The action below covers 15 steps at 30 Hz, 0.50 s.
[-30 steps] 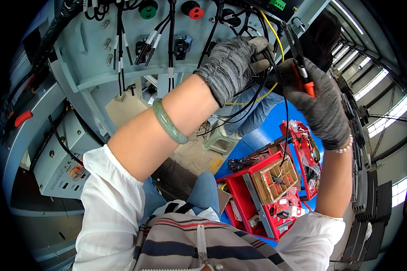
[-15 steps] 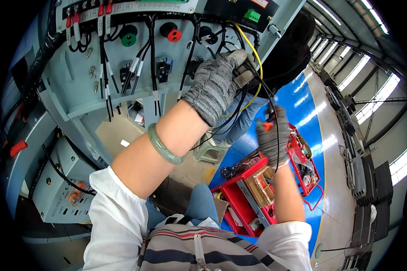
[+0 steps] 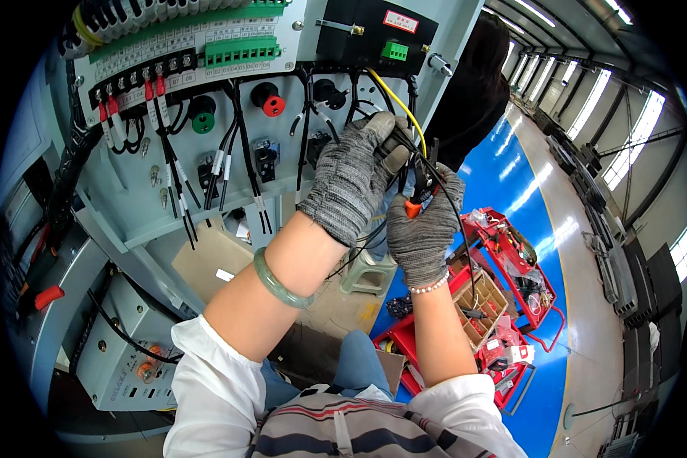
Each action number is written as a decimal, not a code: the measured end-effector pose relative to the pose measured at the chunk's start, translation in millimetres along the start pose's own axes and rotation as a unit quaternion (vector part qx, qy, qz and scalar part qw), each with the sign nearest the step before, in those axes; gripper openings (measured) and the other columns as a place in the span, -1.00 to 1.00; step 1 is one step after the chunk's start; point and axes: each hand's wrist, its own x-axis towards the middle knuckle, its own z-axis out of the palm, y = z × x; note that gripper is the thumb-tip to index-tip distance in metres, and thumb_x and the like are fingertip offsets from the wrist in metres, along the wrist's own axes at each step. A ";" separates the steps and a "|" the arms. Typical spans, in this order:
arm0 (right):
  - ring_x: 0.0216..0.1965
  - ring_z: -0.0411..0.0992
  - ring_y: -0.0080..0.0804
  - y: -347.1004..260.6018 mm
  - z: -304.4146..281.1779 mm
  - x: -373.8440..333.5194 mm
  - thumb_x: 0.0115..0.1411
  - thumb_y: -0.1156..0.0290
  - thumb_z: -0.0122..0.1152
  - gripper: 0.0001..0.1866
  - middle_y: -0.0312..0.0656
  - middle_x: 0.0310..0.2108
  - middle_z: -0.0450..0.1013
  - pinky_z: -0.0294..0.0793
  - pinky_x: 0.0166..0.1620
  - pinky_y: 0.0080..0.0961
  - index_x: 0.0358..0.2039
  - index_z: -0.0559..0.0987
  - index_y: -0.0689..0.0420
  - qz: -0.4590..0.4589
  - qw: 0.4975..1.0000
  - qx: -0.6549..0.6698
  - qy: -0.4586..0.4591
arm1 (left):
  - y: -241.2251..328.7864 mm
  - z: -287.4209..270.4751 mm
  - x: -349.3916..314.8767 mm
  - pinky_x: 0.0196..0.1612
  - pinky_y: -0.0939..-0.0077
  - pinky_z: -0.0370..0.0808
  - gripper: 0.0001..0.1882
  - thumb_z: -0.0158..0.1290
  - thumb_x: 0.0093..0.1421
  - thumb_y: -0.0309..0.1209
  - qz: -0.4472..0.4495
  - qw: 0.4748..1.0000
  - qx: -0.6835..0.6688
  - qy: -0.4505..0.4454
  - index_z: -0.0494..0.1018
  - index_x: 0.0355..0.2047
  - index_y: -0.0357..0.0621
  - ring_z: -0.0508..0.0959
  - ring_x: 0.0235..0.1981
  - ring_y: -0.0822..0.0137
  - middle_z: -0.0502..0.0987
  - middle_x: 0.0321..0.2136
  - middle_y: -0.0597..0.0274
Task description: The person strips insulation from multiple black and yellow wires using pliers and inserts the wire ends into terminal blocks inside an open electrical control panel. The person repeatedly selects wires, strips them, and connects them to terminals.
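- In front of a pale grey cabinet panel [image 3: 288,146]: both hands raised, grey knitted gloves, close together.
- Left hand [image 3: 346,182]: thumb and fingers pinching black wires [image 3: 415,150].
- Right hand [image 3: 426,237]: curled around pliers [image 3: 413,208] with orange on the handle; tool points up, just beside the left fingertips. Whether its jaws are parted: cannot tell.
- Black wires: located between the hands, one long strand drooping past the right glove toward a compartmented cardboard box [image 3: 487,327].
- Yellow wire [image 3: 408,111]: arcs from the panel down behind the gripped bunch.
- On panel, left of the hands: green socket [image 3: 203,114], red socket [image 3: 268,99]; green terminal block [image 3: 240,52] above.
- Below: red tool cart [image 3: 399,333].
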 end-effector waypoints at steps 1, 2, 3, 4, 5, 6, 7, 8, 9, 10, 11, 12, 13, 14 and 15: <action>-0.16 0.35 -0.18 -4.2 -2.2 1.1 -0.22 0.54 0.22 -0.45 0.00 -0.23 0.31 0.32 -0.03 -0.37 -0.12 0.32 0.28 0.004 1.000 -0.016 0.001 | 1.3 1.5 0.1 -0.33 0.68 0.44 -0.82 0.02 0.16 -0.42 0.056 0.989 0.136 -0.018 0.38 -0.27 -0.25 0.46 -0.46 0.50 0.45 -0.49 0.26; -0.16 0.34 -0.17 -7.0 -2.2 2.2 -0.22 0.55 0.21 -0.45 -0.01 -0.24 0.31 0.31 -0.02 -0.37 -0.12 0.32 0.28 0.012 1.000 -0.026 -0.001 | 3.4 2.3 1.1 -0.32 0.67 0.44 -0.82 0.03 0.16 -0.42 -0.022 1.000 -0.016 -0.002 0.38 -0.26 -0.25 0.46 -0.45 0.50 0.45 -0.49 0.26; -0.16 0.34 -0.17 -9.5 -1.3 3.5 -0.23 0.55 0.21 -0.45 -0.01 -0.24 0.31 0.31 -0.02 -0.36 -0.12 0.32 0.28 0.020 0.999 -0.036 -0.002 | 6.4 2.4 1.9 -0.32 0.66 0.44 -0.82 0.03 0.16 -0.42 -0.101 0.981 -0.166 0.014 0.37 -0.26 -0.24 0.46 -0.45 0.49 0.45 -0.49 0.25; -0.16 0.34 -0.16 -11.2 0.0 5.3 -0.23 0.56 0.21 -0.45 -0.02 -0.24 0.31 0.30 -0.01 -0.36 -0.12 0.32 0.28 0.028 0.999 -0.043 -0.003 | 9.3 2.5 2.8 -0.31 0.65 0.43 -0.81 0.03 0.15 -0.43 -0.177 0.934 -0.309 0.030 0.37 -0.25 -0.24 0.46 -0.45 0.48 0.45 -0.48 0.25; -0.15 0.33 -0.16 -9.2 3.2 6.9 -0.24 0.57 0.22 -0.44 -0.03 -0.24 0.31 0.29 0.00 -0.35 -0.13 0.32 0.27 0.041 0.998 -0.046 -0.006 | 5.9 2.0 1.3 -0.31 0.65 0.44 -0.82 0.03 0.16 -0.44 -0.100 0.980 -0.171 0.003 0.37 -0.25 -0.24 0.46 -0.44 0.47 0.46 -0.48 0.25; -0.15 0.33 -0.16 -8.9 5.6 7.7 -0.25 0.57 0.23 -0.44 -0.03 -0.24 0.31 0.29 0.00 -0.35 -0.14 0.33 0.27 0.040 0.998 -0.039 0.002 | 2.4 1.3 -0.8 -0.32 0.66 0.44 -0.83 0.02 0.16 -0.45 -0.021 0.999 -0.029 -0.002 0.37 -0.25 -0.23 0.47 -0.44 0.47 0.46 -0.48 0.24; -0.15 0.34 -0.15 -8.1 8.3 8.4 -0.26 0.56 0.24 -0.44 -0.03 -0.25 0.31 0.29 -0.01 -0.35 -0.15 0.33 0.27 0.038 0.999 -0.033 0.009 | 2.4 1.1 -1.1 -0.32 0.66 0.44 -0.83 0.02 0.16 -0.46 0.004 0.999 0.040 -0.009 0.38 -0.25 -0.23 0.47 -0.43 0.46 0.47 -0.48 0.24; -0.15 0.34 -0.15 -8.1 10.4 9.6 -0.27 0.56 0.25 -0.44 -0.03 -0.25 0.31 0.29 -0.01 -0.35 -0.15 0.34 0.27 0.037 0.999 -0.027 0.017 | 2.8 1.4 -0.2 -0.31 0.65 0.44 -0.84 0.02 0.16 -0.46 -0.008 1.000 0.025 -0.002 0.38 -0.25 -0.23 0.47 -0.43 0.46 0.47 -0.48 0.24; -0.17 0.34 -0.15 -8.6 11.6 11.4 -0.30 0.56 0.26 -0.44 -0.03 -0.26 0.31 0.30 -0.03 -0.35 -0.18 0.35 0.27 0.035 0.999 -0.019 0.028 | 3.5 1.7 1.1 -0.30 0.65 0.45 -0.84 0.01 0.16 -0.46 -0.020 1.000 0.010 0.006 0.38 -0.26 -0.24 0.48 -0.42 0.45 0.48 -0.47 0.24; -0.18 0.34 -0.15 -9.2 11.9 12.1 -0.30 0.55 0.26 -0.45 -0.02 -0.26 0.31 0.30 -0.04 -0.35 -0.18 0.35 0.27 0.032 0.999 -0.029 0.023 | 4.5 2.4 1.7 -0.29 0.64 0.45 -0.85 0.00 0.17 -0.45 -0.071 0.993 -0.089 0.031 0.38 -0.27 -0.25 0.48 -0.42 0.45 0.48 -0.47 0.24; -0.19 0.33 -0.14 -9.5 11.9 12.7 -0.30 0.55 0.26 -0.45 -0.02 -0.27 0.31 0.30 -0.04 -0.35 -0.18 0.35 0.27 0.029 0.999 -0.038 0.018 | 5.8 3.5 2.5 -0.28 0.63 0.46 -0.86 -0.01 0.18 -0.45 -0.121 0.974 -0.186 0.055 0.39 -0.28 -0.26 0.49 -0.41 0.44 0.49 -0.46 0.24; -0.19 0.33 -0.14 -9.9 12.0 13.5 -0.30 0.55 0.26 -0.45 -0.02 -0.27 0.31 0.31 -0.05 -0.35 -0.19 0.35 0.27 0.026 0.998 -0.048 0.012 | 7.3 5.0 3.2 -0.27 0.63 0.47 -0.86 -0.03 0.19 -0.45 -0.170 0.941 -0.280 0.080 0.39 -0.29 -0.27 0.49 -0.40 0.44 0.49 -0.45 0.24; -0.20 0.33 -0.14 -9.9 12.1 14.4 -0.30 0.55 0.25 -0.45 -0.01 -0.28 0.31 0.31 -0.06 -0.35 -0.19 0.35 0.27 0.021 0.999 -0.046 0.016 | 10.0 8.7 3.7 -0.26 0.62 0.48 -0.82 -0.04 0.20 -0.38 -0.173 0.945 -0.257 0.102 0.42 -0.33 -0.28 0.51 -0.39 0.41 0.51 -0.44 0.22; -0.21 0.33 -0.13 -9.9 12.3 15.5 -0.30 0.55 0.25 -0.46 -0.01 -0.28 0.30 0.31 -0.08 -0.34 -0.19 0.35 0.27 0.016 0.999 -0.045 0.020 | 8.4 9.1 2.1 -0.26 0.62 0.48 -0.80 -0.03 0.20 -0.36 -0.097 0.982 -0.143 0.077 0.42 -0.33 -0.27 0.51 -0.39 0.40 0.51 -0.43 0.21; -0.22 0.32 -0.12 -9.8 12.6 16.6 -0.29 0.55 0.24 -0.46 -0.01 -0.29 0.30 0.31 -0.09 -0.34 -0.19 0.35 0.27 0.011 0.999 -0.043 0.024 | 5.6 8.8 -0.5 -0.26 0.62 0.48 -0.79 -0.02 0.20 -0.34 -0.018 0.998 -0.028 0.051 0.43 -0.34 -0.27 0.51 -0.39 0.39 0.51 -0.43 0.20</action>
